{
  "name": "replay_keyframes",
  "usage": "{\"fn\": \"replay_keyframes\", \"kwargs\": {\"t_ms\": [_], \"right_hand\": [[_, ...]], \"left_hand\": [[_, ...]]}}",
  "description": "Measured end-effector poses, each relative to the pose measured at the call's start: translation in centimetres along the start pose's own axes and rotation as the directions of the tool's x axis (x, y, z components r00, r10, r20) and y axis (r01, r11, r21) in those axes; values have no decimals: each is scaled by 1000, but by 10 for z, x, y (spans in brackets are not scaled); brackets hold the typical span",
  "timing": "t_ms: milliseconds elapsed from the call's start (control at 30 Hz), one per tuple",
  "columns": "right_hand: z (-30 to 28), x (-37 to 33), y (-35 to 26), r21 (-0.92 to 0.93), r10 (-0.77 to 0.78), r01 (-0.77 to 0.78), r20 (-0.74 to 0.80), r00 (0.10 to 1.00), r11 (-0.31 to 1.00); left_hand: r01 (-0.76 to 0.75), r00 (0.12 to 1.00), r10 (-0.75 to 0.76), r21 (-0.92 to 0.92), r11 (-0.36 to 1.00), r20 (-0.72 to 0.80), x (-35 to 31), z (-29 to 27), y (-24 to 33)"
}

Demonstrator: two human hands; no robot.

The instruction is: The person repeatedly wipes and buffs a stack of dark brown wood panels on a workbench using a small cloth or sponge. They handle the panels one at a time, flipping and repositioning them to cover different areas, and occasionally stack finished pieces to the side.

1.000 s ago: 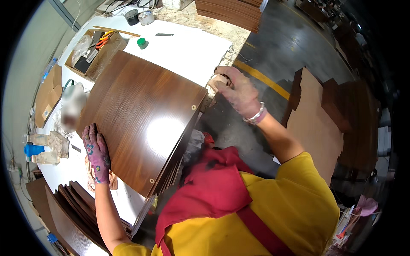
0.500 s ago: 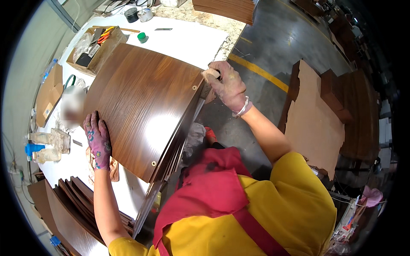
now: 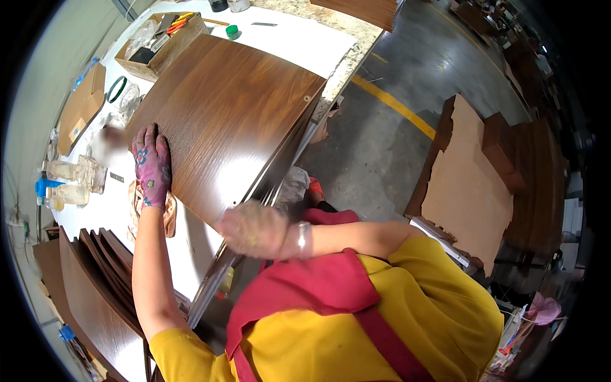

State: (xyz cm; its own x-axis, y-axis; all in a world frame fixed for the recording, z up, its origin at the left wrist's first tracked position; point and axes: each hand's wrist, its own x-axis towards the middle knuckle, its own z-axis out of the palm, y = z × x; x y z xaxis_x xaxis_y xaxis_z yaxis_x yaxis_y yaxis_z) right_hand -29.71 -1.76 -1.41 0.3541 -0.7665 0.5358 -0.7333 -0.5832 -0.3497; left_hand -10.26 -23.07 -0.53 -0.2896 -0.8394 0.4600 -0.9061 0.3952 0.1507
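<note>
A dark brown wood-grain panel (image 3: 223, 121) lies on top of a stack of similar panels on the white-covered table. My left hand (image 3: 153, 167), in a purple flowered glove, rests flat with fingers stretched on the panel's left edge. At the panel's near corner is my right hand (image 3: 254, 229), gloved and smeared by motion. It looks rounded and closed; whatever is in its fingers is hidden. A small fitting hole (image 3: 307, 99) shows near the far right corner. A crumpled peach cloth (image 3: 170, 215) lies beside my left wrist.
A cardboard box of tools (image 3: 162, 54) stands behind the panel, with a green cap (image 3: 233, 32) close by. Plastic bottles (image 3: 69, 194) stand at the left. More brown panels (image 3: 102, 280) are stacked at lower left. To the right, a cardboard-topped stack (image 3: 471, 184) stands on the floor.
My right hand has swept from the panel's far right corner to its near corner; the tan wad it held no longer shows. My left hand stays on the panel. The view has shifted slightly.
</note>
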Motion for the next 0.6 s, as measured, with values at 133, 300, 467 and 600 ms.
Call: {"fn": "replay_keyframes", "kwargs": {"t_ms": [133, 300, 467, 600], "right_hand": [[-2, 6, -19, 295, -234, 226, -9, 972, 928], [-75, 42, 72, 756, 214, -254, 153, 965, 604], [-103, 137, 141, 772, 103, -419, 425, 899, 478], [-73, 196, 94, 745, -359, -413, 633, 686, 524]], "left_hand": [[-3, 1000, 3, 17, 1000, -9, 2, 11, -7], [41, 971, -80, 172, 984, 227, 9, -30, 19], [-313, 944, 330, 239, 919, -33, -22, -52, 130], [29, 994, -32, 32, 999, 103, -40, -23, 191]]}}
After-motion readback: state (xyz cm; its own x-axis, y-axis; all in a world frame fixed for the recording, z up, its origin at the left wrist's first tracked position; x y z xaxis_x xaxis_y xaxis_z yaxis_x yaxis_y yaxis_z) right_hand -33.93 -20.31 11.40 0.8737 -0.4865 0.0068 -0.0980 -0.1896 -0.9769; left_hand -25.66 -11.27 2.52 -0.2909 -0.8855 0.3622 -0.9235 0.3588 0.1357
